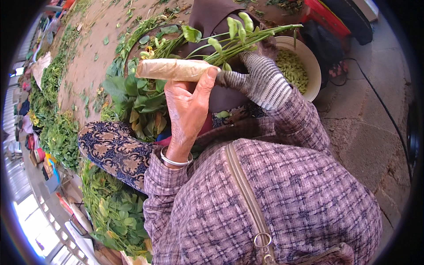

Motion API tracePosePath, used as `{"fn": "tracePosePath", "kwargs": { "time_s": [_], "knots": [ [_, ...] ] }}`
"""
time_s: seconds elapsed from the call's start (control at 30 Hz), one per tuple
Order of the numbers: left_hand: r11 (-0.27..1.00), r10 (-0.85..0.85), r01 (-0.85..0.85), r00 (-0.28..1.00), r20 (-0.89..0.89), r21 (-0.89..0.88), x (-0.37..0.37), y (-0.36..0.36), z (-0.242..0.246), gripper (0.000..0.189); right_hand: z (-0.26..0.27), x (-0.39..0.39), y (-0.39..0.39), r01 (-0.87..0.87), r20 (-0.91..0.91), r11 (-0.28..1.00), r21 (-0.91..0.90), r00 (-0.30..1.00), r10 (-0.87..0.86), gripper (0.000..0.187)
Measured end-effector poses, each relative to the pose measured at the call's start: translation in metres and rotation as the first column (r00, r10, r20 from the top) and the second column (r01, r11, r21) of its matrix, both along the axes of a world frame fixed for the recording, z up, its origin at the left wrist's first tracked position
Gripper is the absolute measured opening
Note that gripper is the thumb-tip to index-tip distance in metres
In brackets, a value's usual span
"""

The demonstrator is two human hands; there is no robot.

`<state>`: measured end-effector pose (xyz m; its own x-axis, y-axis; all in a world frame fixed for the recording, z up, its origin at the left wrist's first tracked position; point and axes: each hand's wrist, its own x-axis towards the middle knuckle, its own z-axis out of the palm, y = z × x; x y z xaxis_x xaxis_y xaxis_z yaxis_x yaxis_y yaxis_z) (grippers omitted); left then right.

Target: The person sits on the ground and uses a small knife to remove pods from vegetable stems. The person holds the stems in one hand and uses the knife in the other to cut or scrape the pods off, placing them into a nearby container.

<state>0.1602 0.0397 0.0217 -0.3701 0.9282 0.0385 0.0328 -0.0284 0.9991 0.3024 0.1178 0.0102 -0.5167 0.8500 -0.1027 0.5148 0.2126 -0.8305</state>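
Observation:
My bare left hand (188, 102), with a pale bracelet at the wrist, grips a pale, wrapped-looking roll (175, 69) between thumb and fingers. The roll lies crosswise, its right end close to the thumb of my right hand (261, 78). That hand wears a grey-and-white striped knitted glove and holds a bundle of green bean stems (245, 44); its fingertips are partly hidden by the stems. Plump green pods (241, 30) hang on the stems. Large green leaves (135, 89) spread at the left, behind my left hand.
A cream bucket (316, 74) of green pods (291, 69) stands beyond my right forearm. Heaps of leafy plants (116, 212) lie to the left, with scattered leaves on the brown ground (89, 59). A black cable (381, 96) crosses the paving at right.

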Motion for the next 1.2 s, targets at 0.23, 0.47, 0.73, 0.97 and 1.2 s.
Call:
{"fn": "tracePosePath", "kwargs": {
  "time_s": [0.23, 0.47, 0.73, 0.97, 1.2],
  "knots": [
    [0.997, -0.057, 0.056, 0.998, 0.04, 0.045, 0.002, 0.004, -0.003, 0.015, -0.008, 0.007, 0.006, -0.068, -0.061, 0.996, 0.062, 0.996, 0.071, 0.024],
    [0.993, -0.113, 0.109, 0.99, 0.08, 0.053, 0.003, 0.01, -0.002, 0.016, -0.013, 0.012, 0.013, -0.087, -0.101, 0.977, 0.195, 0.989, 0.109, 0.021],
    [0.998, -0.032, 0.026, 0.994, 0.105, 0.06, 0.001, 0.014, -0.01, 0.017, 0.019, 0.026, 0.02, -0.066, 0.009, 0.918, -0.39, 0.997, 0.075, 0.026],
    [0.999, -0.026, 0.023, 0.998, 0.058, 0.04, 0.003, 0.012, -0.012, 0.018, 0.011, 0.016, 0.0, -0.13, 0.074, 0.987, -0.09, 0.988, 0.137, 0.029],
    [0.999, -0.01, 0.018, 0.967, 0.254, -0.029, 0.002, 0.002, -0.008, 0.019, 0.002, 0.017, -0.003, -0.114, 0.099, 0.991, 0.064, 0.989, 0.107, 0.024]
  ]
}}
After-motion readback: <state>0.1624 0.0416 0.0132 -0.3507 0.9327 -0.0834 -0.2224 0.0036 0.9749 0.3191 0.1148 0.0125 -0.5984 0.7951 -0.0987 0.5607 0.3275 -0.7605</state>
